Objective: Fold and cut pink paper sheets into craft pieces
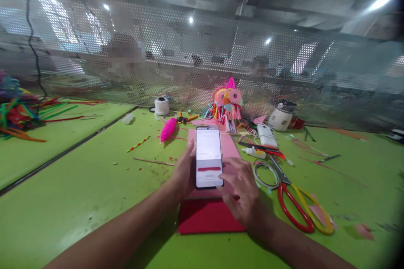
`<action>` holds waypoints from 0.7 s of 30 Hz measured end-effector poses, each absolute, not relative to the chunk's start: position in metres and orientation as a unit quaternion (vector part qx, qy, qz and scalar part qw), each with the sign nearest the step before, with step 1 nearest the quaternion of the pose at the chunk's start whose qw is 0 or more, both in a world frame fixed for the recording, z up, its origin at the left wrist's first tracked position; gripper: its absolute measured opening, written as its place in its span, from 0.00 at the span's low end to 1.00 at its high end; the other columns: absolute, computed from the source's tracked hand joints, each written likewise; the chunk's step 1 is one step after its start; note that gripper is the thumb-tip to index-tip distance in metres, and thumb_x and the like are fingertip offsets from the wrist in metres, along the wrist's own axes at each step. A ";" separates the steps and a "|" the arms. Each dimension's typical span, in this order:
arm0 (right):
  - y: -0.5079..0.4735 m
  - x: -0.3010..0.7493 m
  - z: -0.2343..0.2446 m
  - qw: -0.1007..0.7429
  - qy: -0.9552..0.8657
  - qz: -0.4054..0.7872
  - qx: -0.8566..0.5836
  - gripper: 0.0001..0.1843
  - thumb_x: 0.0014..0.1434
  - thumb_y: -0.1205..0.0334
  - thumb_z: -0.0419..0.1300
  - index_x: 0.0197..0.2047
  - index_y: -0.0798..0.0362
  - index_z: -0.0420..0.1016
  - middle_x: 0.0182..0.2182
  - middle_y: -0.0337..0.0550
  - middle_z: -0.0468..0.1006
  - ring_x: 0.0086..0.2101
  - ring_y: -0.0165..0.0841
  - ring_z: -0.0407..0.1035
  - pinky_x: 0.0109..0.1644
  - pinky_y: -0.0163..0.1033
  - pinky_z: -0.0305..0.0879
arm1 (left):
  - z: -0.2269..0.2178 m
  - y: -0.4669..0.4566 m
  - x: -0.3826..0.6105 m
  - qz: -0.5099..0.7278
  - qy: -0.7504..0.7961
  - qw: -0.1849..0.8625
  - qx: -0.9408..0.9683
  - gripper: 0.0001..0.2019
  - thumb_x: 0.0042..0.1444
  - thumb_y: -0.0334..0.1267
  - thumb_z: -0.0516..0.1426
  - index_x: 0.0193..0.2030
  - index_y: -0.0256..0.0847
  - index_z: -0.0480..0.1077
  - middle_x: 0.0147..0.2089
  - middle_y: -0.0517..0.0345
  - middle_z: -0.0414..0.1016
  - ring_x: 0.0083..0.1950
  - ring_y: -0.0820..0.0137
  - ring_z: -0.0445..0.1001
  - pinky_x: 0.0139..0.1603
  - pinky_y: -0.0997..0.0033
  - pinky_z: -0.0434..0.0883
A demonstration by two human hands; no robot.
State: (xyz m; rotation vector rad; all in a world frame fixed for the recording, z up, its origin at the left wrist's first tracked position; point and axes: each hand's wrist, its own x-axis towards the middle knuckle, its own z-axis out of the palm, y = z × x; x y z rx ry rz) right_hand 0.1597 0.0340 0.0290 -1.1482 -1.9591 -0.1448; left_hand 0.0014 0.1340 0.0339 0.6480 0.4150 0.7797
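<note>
My left hand (184, 172) is wrapped round the left edge of a smartphone (208, 155), holding it upright above the green table (94, 185). Its lit screen shows a white page with a red bar. My right hand (243, 193) sits at the phone's lower right corner, fingers curled, thumb touching the phone's edge. Under the phone lie a pink paper sheet (232, 145) and a red sheet (206, 216).
Large scissors with red and yellow handles (299, 206) lie right of my right hand, beside a wire coil (267, 174). A pink yarn bundle (168, 129), a colourful paper ornament (227, 105), a glue bottle (255, 152) and a white jar (282, 115) stand further back. Perforated metal screen behind.
</note>
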 end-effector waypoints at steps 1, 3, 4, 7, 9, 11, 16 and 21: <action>0.034 0.159 0.029 0.426 -0.777 -0.061 -0.459 0.09 0.60 0.67 0.57 0.46 0.52 0.70 0.55 0.53 0.65 0.57 0.46 0.59 0.57 0.58 0.63 | 0.033 0.134 0.001 0.368 0.193 0.855 0.309 0.34 0.61 0.58 0.47 0.60 0.29 0.65 0.45 0.34 0.78 0.42 0.49 0.79 0.43 0.52 0.73; 0.036 0.159 0.029 0.434 -0.769 -0.067 -0.464 0.11 0.60 0.67 0.57 0.47 0.51 0.70 0.54 0.53 0.66 0.56 0.46 0.60 0.56 0.58 0.64 | 0.031 0.134 0.002 0.368 0.189 0.856 0.310 0.33 0.61 0.58 0.47 0.61 0.31 0.64 0.45 0.35 0.79 0.41 0.50 0.79 0.42 0.52 0.73; 0.036 0.160 0.029 0.435 -0.766 -0.069 -0.467 0.12 0.61 0.66 0.56 0.48 0.51 0.70 0.54 0.53 0.66 0.56 0.46 0.60 0.56 0.58 0.65 | 0.031 0.133 0.002 0.371 0.190 0.856 0.307 0.33 0.61 0.58 0.47 0.62 0.31 0.64 0.46 0.35 0.78 0.41 0.50 0.79 0.42 0.53 0.73; 0.038 0.160 0.027 0.421 -0.764 -0.070 -0.484 0.18 0.62 0.65 0.56 0.55 0.50 0.68 0.55 0.54 0.66 0.57 0.47 0.59 0.56 0.58 0.65 | 0.030 0.132 0.003 0.377 0.199 0.855 0.296 0.33 0.61 0.57 0.48 0.62 0.32 0.64 0.48 0.37 0.78 0.41 0.52 0.79 0.43 0.55 0.73; 0.040 0.162 0.026 0.404 -0.766 -0.073 -0.494 0.23 0.62 0.65 0.56 0.60 0.51 0.64 0.57 0.54 0.64 0.59 0.47 0.57 0.58 0.59 0.63 | 0.029 0.131 0.003 0.371 0.206 0.857 0.290 0.33 0.61 0.58 0.48 0.61 0.32 0.65 0.48 0.37 0.78 0.41 0.53 0.79 0.43 0.56 0.73; 0.043 0.163 0.025 0.392 -0.768 -0.082 -0.500 0.26 0.63 0.63 0.56 0.63 0.52 0.60 0.60 0.55 0.61 0.61 0.47 0.54 0.61 0.60 0.60 | 0.029 0.130 0.003 0.362 0.207 0.863 0.286 0.33 0.60 0.58 0.49 0.61 0.32 0.66 0.48 0.37 0.78 0.40 0.53 0.79 0.42 0.56 0.74; 0.049 0.168 0.028 0.387 -0.766 -0.097 -0.504 0.27 0.63 0.61 0.56 0.64 0.51 0.59 0.64 0.55 0.56 0.63 0.49 0.50 0.62 0.63 0.56 | 0.033 0.125 0.004 0.330 0.206 0.881 0.269 0.34 0.60 0.60 0.48 0.60 0.32 0.67 0.46 0.36 0.79 0.40 0.52 0.79 0.42 0.53 0.73; 0.051 0.171 0.030 0.394 -0.761 -0.105 -0.505 0.28 0.62 0.61 0.57 0.65 0.50 0.58 0.65 0.55 0.55 0.63 0.49 0.50 0.63 0.64 0.55 | 0.033 0.121 0.005 0.322 0.197 0.883 0.279 0.34 0.60 0.60 0.48 0.60 0.32 0.66 0.44 0.36 0.79 0.40 0.50 0.79 0.45 0.49 0.71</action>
